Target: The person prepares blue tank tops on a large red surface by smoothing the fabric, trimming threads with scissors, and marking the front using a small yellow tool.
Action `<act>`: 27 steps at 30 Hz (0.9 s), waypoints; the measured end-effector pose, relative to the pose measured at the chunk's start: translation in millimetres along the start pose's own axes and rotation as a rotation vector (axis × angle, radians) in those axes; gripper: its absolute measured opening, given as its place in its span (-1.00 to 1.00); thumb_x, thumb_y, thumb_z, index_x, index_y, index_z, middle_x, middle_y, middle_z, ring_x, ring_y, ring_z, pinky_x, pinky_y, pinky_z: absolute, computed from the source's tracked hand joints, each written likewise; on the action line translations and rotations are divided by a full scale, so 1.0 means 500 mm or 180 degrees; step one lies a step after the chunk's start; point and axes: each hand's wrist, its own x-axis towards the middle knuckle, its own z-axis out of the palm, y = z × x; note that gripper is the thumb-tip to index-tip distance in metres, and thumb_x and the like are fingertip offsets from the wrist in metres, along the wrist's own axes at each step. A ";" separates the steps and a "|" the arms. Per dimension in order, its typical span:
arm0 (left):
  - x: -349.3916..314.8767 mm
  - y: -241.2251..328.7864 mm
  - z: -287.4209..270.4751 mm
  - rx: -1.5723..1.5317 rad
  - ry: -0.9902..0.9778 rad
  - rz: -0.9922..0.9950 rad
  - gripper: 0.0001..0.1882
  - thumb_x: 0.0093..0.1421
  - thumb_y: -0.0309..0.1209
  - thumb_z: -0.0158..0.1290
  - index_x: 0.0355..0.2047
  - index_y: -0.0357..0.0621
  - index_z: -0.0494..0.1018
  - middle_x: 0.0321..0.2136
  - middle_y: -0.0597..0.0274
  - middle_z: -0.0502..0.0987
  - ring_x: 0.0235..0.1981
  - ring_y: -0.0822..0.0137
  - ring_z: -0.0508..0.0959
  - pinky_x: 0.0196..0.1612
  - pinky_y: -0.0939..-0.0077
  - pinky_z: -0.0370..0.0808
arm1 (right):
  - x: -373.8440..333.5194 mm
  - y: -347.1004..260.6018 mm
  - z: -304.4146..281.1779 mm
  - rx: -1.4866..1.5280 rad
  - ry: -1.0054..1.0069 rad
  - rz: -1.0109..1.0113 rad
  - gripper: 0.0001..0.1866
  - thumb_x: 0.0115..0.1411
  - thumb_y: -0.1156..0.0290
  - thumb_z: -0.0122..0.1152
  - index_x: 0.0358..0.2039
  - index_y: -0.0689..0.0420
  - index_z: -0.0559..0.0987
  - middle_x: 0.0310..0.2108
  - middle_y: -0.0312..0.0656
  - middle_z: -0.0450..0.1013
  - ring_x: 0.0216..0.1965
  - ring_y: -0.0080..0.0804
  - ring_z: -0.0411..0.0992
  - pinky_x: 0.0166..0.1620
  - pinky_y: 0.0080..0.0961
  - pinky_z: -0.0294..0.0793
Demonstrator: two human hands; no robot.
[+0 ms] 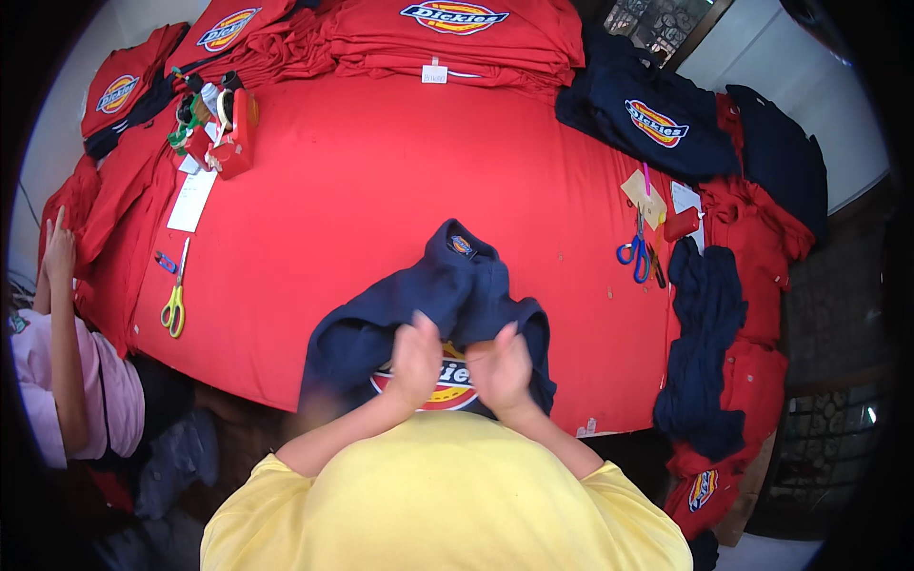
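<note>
1. Navy shirt (449, 290): spread, rumpled, at the near edge of the red table (409, 171), directly beneath and around both hands. Its collar (462, 246) lies beyond the fingertips, toward the table's middle; cloth extends outward on either side.
2. Badge (455, 388): a colourful oval on the shirt's front, seen between the hands and partly covered by them.
3. Left hand (417, 362): over the left part of the badge, fingers extended and pointing away from the body; blurred. It appears unclenched.
4. Right hand (502, 366): over the right part of the badge, likewise with fingers extended and apparently unclenched; blurred.
5. Relation of the hands: apart, side by side, with shirt and badge showing in the gap. Whether either palm touches the cloth cannot be told.
6. Surroundings: yellow-handled scissors (172, 312) lie well apart to the left, blue-handled scissors (636, 252) to the right; a stack of red shirts (457, 52) stands along the far edge.
</note>
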 end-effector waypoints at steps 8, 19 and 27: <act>0.125 0.147 -0.234 0.0131 0.1766 0.1075 -0.83 0.28 -0.36 0.07 -0.43 -0.17 0.50 -0.46 0.26 0.54 -0.46 0.40 0.57 -0.37 0.51 0.54 | 0.059 -0.126 -0.371 -0.1015 0.1353 -0.0762 -0.59 0.35 0.14 0.09 -0.04 0.26 0.49 -0.11 -0.11 0.53 -0.12 -0.31 0.54 0.01 -0.34 0.53; 0.191 0.212 -0.176 -0.0012 0.1125 0.0570 -0.73 0.34 -0.22 0.00 -0.18 -0.19 0.47 -0.22 0.16 0.55 -0.17 0.34 0.56 -0.08 0.48 0.50 | 0.165 -0.205 -0.303 0.0011 0.0618 -0.0306 -0.59 0.39 0.10 0.00 -0.04 0.21 0.49 -0.14 -0.13 0.54 -0.14 -0.29 0.55 0.01 -0.34 0.53; 0.325 0.161 -0.355 0.0540 0.0076 -0.1366 -0.19 0.37 0.20 -0.34 0.28 -0.33 0.15 0.15 -0.02 0.40 0.10 0.20 0.48 0.17 0.33 0.41 | 0.390 -0.117 -0.360 -0.1400 0.0641 0.1297 -0.53 0.33 0.03 0.09 -0.09 0.24 0.49 -0.30 -0.09 0.53 -0.39 -0.34 0.54 -0.28 -0.53 0.56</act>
